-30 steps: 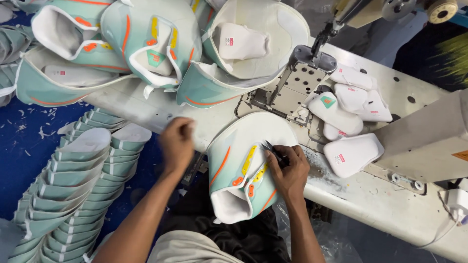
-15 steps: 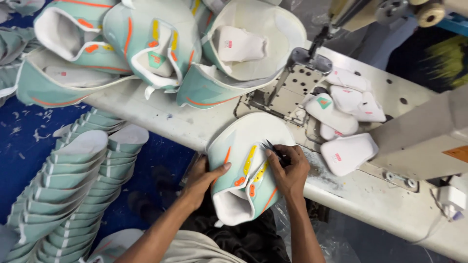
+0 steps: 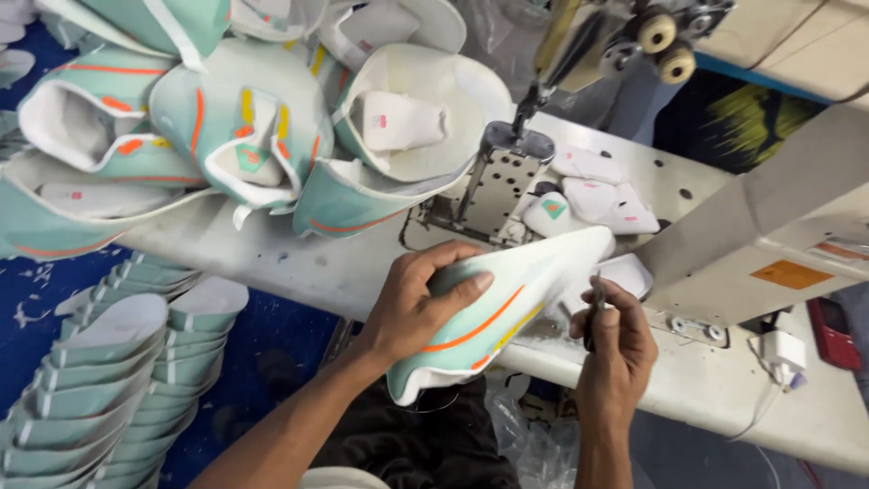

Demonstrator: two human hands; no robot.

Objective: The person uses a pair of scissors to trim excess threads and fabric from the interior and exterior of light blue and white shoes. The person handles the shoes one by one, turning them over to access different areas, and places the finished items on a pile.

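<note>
While left hand (image 3: 412,303) grips a mint shoe upper (image 3: 493,312) above the worktop (image 3: 299,263), right hand (image 3: 615,340) pinches small dark snips (image 3: 590,312) beside it

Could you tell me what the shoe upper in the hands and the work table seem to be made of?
Shoe upper: looks like soft synthetic fabric or leatherette, matte mint green with orange and yellow stripes; it bends under the left hand. Table: seemingly a hard laminate or painted board, off-white, smooth and scuffed; the core is not visible.
</note>
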